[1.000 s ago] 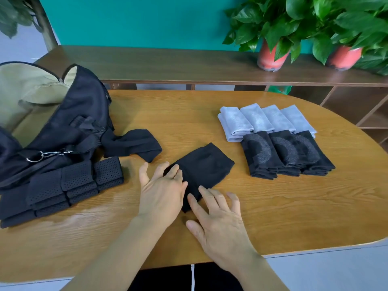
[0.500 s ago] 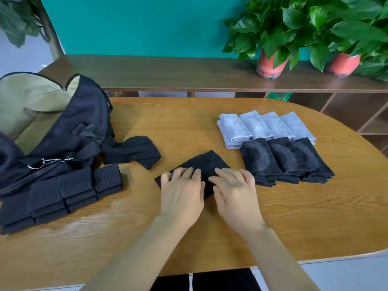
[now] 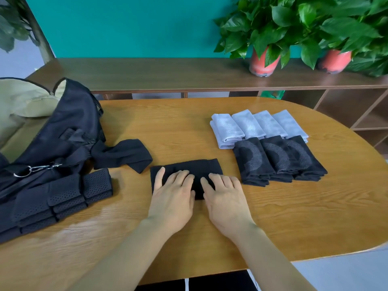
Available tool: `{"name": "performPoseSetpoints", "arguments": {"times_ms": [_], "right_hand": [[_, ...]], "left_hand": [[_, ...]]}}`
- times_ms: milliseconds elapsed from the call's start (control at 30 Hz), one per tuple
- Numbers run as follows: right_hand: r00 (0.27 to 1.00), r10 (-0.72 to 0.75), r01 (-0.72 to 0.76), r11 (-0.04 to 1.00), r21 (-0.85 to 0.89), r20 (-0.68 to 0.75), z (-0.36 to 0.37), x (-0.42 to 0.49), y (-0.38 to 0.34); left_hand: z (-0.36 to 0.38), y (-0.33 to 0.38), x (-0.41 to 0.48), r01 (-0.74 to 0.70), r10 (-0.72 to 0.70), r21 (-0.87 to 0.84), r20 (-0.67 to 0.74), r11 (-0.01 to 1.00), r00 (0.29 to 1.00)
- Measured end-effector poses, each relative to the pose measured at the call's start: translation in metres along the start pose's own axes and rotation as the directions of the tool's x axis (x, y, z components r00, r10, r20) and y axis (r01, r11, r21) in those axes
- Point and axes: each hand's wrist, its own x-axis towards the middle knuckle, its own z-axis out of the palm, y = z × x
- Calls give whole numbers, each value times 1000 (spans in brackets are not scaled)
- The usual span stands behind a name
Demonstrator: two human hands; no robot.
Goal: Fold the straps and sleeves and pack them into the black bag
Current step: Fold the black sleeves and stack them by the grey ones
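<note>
A folded black sleeve (image 3: 195, 168) lies flat on the wooden table (image 3: 294, 217) in front of me. My left hand (image 3: 173, 198) presses on its left half with straight fingers, and my right hand (image 3: 225, 198) presses on its right half beside it. The black bag (image 3: 63, 131) stands open at the far left, showing a tan lining. An unfolded black sleeve (image 3: 123, 154) lies next to the bag. Folded perforated black straps (image 3: 63, 198) are stacked in front of the bag. Folded grey sleeves (image 3: 256, 126) and folded black patterned sleeves (image 3: 279, 161) sit in rows at the right.
A dark wooden shelf (image 3: 168, 76) runs behind the table, carrying two potted plants (image 3: 264, 57) at the right. A metal clip and ring (image 3: 33, 169) hang on the bag's front. The table's curved edge falls away at the right.
The black sleeve went from a diagonal spread to a compact folded rectangle lying square to me. Both hands moved forward onto it and now press it flat side by side.
</note>
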Motion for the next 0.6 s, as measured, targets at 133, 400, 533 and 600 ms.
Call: {"name": "performPoseSetpoints", "arguments": {"times_ms": [133,400,533,600], "right_hand": [[999,52,-52,997,-65,2,-7,-13,-15],[996,76,-74,995,-67,41,-20,-13,-20],[999,39,-40,999,-18,-36,-27,0,-7],[1000,12,-12,999,-33,0,-23,8,-2]], "left_hand": [[2,-18,-1,-113,113,20,27,993,993],[-2,-19,-7,-164,164,-10,-12,986,986],[-10,0,-29,-27,8,-120,-158,992,987],[-11,13,-40,28,-55,-144,-184,989,981]]}}
